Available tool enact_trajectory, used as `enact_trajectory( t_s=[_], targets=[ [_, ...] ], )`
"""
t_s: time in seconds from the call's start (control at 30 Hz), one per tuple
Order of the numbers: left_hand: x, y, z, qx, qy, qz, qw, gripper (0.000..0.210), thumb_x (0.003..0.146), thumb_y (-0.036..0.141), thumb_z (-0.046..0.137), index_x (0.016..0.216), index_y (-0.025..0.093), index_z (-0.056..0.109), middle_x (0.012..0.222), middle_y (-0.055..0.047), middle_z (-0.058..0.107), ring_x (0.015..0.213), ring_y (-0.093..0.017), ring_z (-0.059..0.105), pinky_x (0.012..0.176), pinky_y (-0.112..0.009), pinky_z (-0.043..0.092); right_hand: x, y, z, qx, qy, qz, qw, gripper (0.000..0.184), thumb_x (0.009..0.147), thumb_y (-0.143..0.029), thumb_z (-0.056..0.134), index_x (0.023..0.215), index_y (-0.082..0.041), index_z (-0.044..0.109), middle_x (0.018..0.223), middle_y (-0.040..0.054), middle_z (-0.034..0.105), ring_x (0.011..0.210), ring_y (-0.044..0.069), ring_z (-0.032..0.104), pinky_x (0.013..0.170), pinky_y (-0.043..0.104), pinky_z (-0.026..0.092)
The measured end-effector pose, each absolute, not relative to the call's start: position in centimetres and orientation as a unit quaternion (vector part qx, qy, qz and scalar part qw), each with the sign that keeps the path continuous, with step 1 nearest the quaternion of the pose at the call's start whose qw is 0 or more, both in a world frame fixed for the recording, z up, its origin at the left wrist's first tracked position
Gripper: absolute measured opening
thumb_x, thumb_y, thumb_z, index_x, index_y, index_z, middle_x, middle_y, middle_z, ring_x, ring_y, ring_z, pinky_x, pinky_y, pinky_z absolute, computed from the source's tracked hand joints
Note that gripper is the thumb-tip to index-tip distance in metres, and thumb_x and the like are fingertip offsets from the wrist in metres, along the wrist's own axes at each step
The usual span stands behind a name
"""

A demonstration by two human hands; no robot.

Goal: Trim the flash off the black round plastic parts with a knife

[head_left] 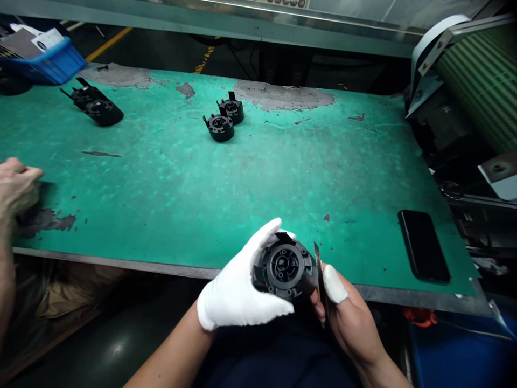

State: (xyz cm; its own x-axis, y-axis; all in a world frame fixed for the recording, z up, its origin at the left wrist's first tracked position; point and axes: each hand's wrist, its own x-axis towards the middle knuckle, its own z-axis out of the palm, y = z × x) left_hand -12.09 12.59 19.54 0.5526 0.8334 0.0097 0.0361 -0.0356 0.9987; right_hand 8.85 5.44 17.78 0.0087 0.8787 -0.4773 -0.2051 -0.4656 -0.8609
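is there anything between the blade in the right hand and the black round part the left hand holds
Nothing visible. The thin blade in the right hand sits right at the edge of the black round part, which the gloved left hand grips.

One head-worn view, looking forward and down.
You look from your seat at the near edge of the green worktable (169, 183); your hands sit close under the lens at bottom centre, the table's far edge runs across the top, and a machine (476, 81) stands at your right.
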Motion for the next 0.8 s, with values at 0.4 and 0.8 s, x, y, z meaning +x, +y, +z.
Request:
enact_trajectory(
  t_s=[0.4, 0.8],
  targets=[
    [-11.1, 11.4, 14.9, 0.803, 0.481, 0.289, 0.203, 0.091, 0.085, 0.041, 0.071, 0.156, 0.018, 0.018, 0.149, -0.021, 0.047, 0.141, -0.036, 0.046, 0.118, -0.057, 0.038, 5.9, 3.9, 20.3, -0.453, -0.164, 0.802, 0.351, 0.033, 0.094, -0.05, 0.061, 0.108, -0.021, 0.059, 0.07, -0.0058, 0.048, 0.038, 0.003, 0.033, 0.032, 0.016, 0.021],
    [-9.7, 10.8, 15.2, 0.788, 0.495, 0.315, 0.19, 0.067, 0.083, 0.037, 0.068, 0.141, 0.019, 0.039, 0.132, -0.016, 0.062, 0.127, -0.033, 0.059, 0.118, -0.059, 0.037, 5.3, 4.9, 21.7, -0.529, -0.151, 0.753, 0.361, 0.042, 0.09, -0.038, 0.063, 0.129, -0.027, 0.05, 0.07, -0.0062, 0.051, 0.041, 0.004, 0.03, 0.036, 0.017, 0.02]
  ],
)
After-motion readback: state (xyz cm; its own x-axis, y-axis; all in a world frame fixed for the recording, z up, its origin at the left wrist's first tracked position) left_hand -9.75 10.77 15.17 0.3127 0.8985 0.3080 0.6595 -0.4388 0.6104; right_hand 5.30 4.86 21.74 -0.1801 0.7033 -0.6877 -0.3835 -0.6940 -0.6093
